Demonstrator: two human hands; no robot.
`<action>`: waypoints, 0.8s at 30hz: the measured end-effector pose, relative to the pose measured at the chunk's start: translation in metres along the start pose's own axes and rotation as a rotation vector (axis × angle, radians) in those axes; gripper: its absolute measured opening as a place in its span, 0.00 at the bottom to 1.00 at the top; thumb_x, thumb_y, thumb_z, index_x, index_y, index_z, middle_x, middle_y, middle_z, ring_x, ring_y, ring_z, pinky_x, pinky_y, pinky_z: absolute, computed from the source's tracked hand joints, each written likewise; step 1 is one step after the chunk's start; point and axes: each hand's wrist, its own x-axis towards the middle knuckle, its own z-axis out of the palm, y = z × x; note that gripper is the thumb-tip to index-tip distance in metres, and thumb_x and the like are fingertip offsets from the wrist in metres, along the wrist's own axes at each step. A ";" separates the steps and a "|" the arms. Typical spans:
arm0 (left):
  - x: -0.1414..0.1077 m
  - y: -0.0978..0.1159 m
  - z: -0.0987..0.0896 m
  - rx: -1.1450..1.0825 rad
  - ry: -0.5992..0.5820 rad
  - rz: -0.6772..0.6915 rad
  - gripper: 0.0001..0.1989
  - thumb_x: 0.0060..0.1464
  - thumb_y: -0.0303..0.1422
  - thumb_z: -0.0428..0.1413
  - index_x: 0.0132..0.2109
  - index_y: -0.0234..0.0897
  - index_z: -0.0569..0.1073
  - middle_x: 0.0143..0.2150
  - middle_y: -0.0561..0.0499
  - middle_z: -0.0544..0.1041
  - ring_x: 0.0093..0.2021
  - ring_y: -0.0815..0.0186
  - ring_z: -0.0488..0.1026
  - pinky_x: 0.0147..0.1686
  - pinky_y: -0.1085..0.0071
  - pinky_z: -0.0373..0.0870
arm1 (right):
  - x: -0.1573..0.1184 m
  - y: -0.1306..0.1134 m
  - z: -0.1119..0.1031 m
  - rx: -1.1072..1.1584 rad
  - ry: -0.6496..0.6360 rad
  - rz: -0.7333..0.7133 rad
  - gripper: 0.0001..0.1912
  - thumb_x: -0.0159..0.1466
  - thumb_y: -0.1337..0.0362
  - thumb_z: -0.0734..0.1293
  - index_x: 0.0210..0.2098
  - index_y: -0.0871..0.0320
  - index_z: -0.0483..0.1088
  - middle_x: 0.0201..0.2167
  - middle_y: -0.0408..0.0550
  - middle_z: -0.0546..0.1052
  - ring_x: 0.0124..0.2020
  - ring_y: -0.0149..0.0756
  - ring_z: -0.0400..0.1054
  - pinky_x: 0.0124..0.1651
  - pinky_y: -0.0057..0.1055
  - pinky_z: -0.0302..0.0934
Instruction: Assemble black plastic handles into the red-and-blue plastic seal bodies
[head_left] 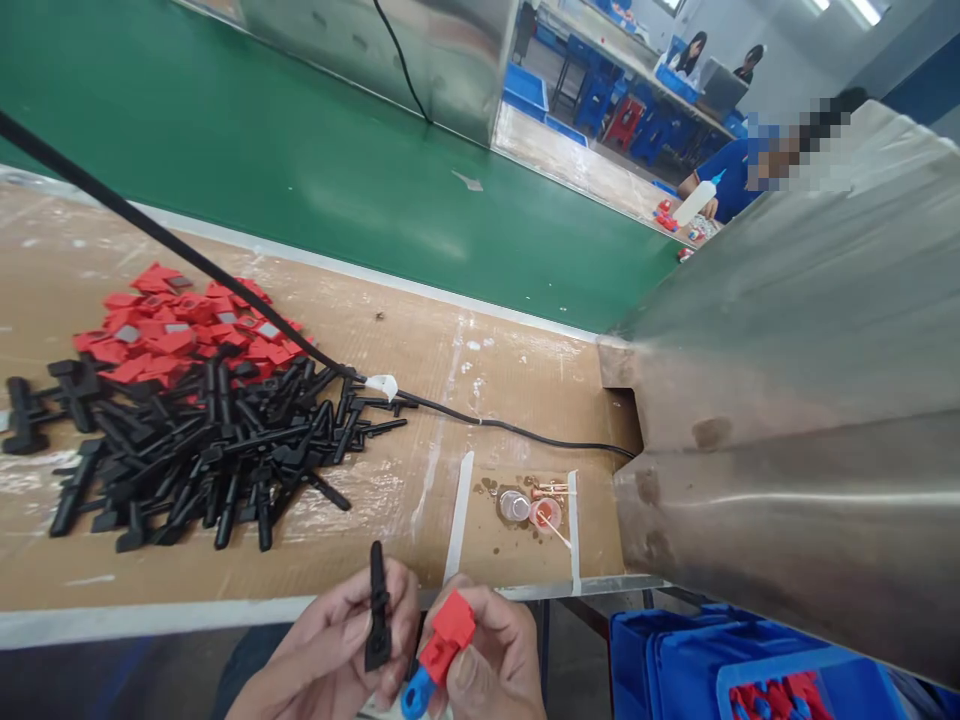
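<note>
The left hand (330, 640) grasps one black plastic lever (378, 607) upright between thumb and fingers; the right hand (504, 650) grasps one red angular part (455, 622) with a blue ring piece (418, 693) at its lower end. Both hands are positioned at the worktop's (390, 520) near edge. The lower frame edge cuts off both wrists, and a pale object beneath the fingers cannot be identified. At left, a heap of black levers (225, 460) overlaps a heap of red parts (172, 330); mutual covering prevents a count of either. One thick black cable (150, 230) passes in front of the red heap, carries one white tape wrap (382, 386), and enters a cutout in the metal housing (787, 400). Two cups, one clear (514, 506) and one pink (546, 514), stand between two white tape strips (460, 510); one stick rests in the pink cup, and the sticks behind are too small to count. The housing partly hides one co-worker (731, 190), beside one white bottle (694, 203). At lower right, a blue bin (870, 680) containing red and blue pieces is cut off.
</note>
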 end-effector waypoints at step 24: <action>0.006 0.006 -0.005 -0.053 -0.181 -0.112 0.21 0.46 0.49 0.79 0.34 0.36 0.87 0.24 0.53 0.73 0.21 0.71 0.70 0.23 0.77 0.70 | -0.003 -0.002 0.001 -0.089 0.018 0.016 0.21 0.59 0.40 0.83 0.37 0.51 0.88 0.29 0.43 0.75 0.20 0.29 0.54 0.26 0.34 0.68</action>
